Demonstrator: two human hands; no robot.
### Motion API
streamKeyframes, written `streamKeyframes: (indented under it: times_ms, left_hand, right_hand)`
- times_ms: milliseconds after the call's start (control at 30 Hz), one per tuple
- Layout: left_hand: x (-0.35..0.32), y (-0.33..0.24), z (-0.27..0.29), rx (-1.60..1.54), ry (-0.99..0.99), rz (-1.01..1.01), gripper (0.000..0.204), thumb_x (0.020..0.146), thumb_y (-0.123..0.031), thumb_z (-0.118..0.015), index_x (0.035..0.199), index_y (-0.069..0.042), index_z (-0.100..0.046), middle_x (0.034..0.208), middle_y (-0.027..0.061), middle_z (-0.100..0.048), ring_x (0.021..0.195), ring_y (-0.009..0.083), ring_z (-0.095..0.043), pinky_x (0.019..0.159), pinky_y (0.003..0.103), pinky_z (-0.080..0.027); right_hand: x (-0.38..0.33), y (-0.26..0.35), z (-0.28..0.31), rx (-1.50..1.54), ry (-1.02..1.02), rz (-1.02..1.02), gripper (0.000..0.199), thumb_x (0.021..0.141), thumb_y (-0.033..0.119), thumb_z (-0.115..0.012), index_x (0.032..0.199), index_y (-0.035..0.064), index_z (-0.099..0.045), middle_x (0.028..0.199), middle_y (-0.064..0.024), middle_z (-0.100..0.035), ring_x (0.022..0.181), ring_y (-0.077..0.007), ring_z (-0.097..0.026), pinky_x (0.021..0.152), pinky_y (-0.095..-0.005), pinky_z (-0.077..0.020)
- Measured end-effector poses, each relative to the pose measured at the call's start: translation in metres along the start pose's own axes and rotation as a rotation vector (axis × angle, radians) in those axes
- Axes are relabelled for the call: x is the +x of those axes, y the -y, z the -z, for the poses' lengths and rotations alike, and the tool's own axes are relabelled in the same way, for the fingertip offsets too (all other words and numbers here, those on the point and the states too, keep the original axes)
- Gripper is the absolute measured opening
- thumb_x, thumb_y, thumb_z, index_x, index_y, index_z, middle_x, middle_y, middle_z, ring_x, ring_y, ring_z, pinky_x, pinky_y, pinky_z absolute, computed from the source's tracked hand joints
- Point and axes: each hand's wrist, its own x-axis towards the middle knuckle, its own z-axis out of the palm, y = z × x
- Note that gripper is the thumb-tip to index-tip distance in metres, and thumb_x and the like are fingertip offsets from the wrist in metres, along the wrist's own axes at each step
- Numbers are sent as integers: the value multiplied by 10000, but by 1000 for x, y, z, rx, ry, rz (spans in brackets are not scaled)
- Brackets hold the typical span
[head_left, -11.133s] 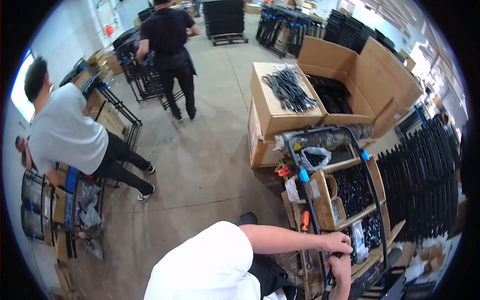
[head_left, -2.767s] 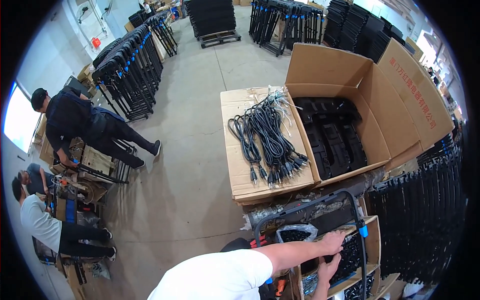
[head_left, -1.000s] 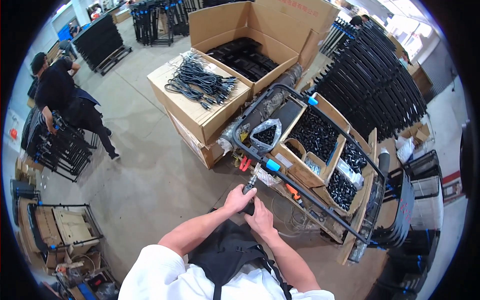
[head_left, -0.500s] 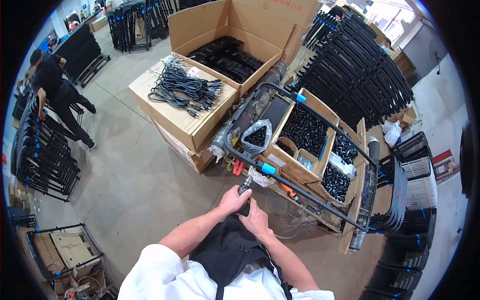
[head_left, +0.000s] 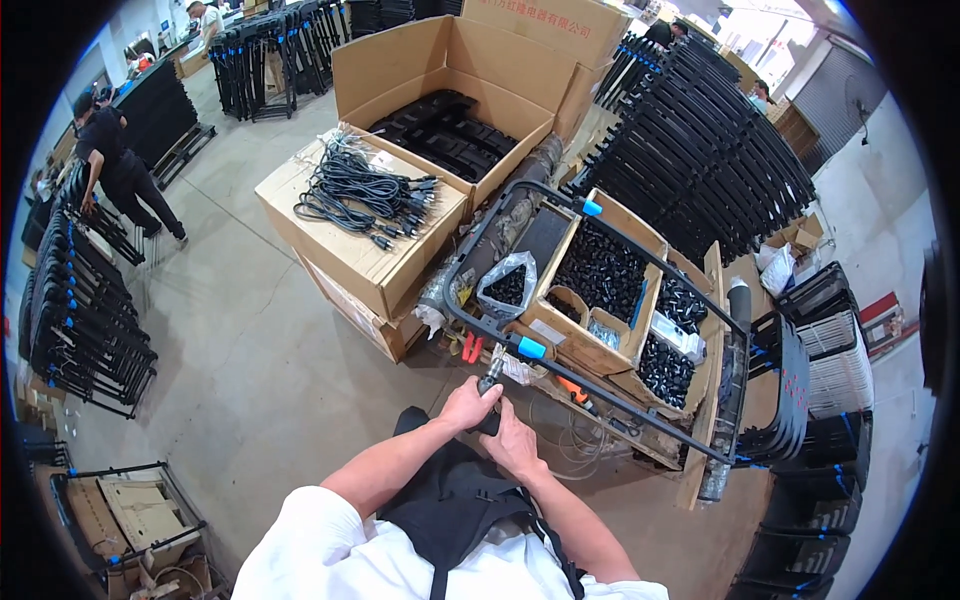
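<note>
In front of my body, both hands are closed round a power screwdriver point(head_left: 490, 378) with a metal nose and a dark body. My left hand point(head_left: 467, 404) wraps its upper part, while my right hand point(head_left: 513, 441) grips the dark handle below. The tool's tip points up to the near side of a black tubular frame point(head_left: 620, 388), close to a blue sleeve point(head_left: 531, 347) on it; whether they touch I cannot tell. This frame lies over a workbench with cardboard trays. A second blue sleeve point(head_left: 592, 208) sits on its far bar.
Cardboard trays point(head_left: 585, 338) hold small black parts, beside a plastic bag point(head_left: 507, 287) of more. Red-handled pliers point(head_left: 473, 347) and an orange tool point(head_left: 575, 391) are at the bench's near edge. Black cables point(head_left: 365, 190) lie on a carton point(head_left: 330, 262). Stacked frames point(head_left: 700, 140) stand behind; a person point(head_left: 120, 165) works at left.
The view has tilted slightly, so the surroundings sit a little lower and further left. My hands keep their grip on the screwdriver. The person at left has bent toward the stacked frames.
</note>
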Motion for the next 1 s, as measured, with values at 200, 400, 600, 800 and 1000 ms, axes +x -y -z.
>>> streamKeyframes:
  times_ms: [200, 400, 600, 800, 1000]
  left_hand:
    - [3, -1, -3, 17, -30, -6, 713, 951, -629, -634, 1252, 17, -606, 1142, 319, -721, 1106, 472, -701, 950, 535, -549]
    - [4, -6, -2, 25, -24, 24, 713, 950, -632, -631, 1267, 7, -602, 1153, 311, -722, 1113, 466, -701, 960, 528, -548]
    - [8, -8, -3, 58, -30, 25, 732, 948, -630, -630, 1294, 15, -591, 1169, 312, -718, 1128, 459, -698, 970, 533, -545]
    - [9, -7, -4, 68, -51, 12, 755, 948, -633, -622, 1326, 19, -577, 1191, 319, -712, 1148, 462, -691, 987, 531, -538]
    - [4, -13, 2, 68, -1, 48, 768, 950, -602, -626, 1377, 34, -574, 1243, 316, -698, 1191, 445, -679, 1015, 484, -530]
  right_hand:
    - [6, -8, -2, -18, 36, -13, 974, 805, 353, -796, 1582, 25, -309, 1314, -268, -678, 1174, -430, -684, 998, -500, -539]
    - [11, -12, -6, -15, -33, 27, 1011, 758, 319, -796, 1588, 12, -307, 1182, -292, -719, 1078, -458, -711, 952, -519, -560]
    - [13, -15, -6, 4, -29, 27, 951, 793, 351, -825, 1554, 26, -357, 1195, -264, -717, 1100, -450, -700, 955, -520, -557]
    - [10, -15, -9, -18, -46, 193, 622, 860, 252, -796, 1363, 27, -509, 1373, -208, -562, 1175, -453, -634, 958, -544, -539]
    - [5, -18, -15, 17, -87, 226, 560, 862, 224, -772, 1332, 52, -522, 1314, -224, -534, 1157, -463, -625, 947, -553, -530]
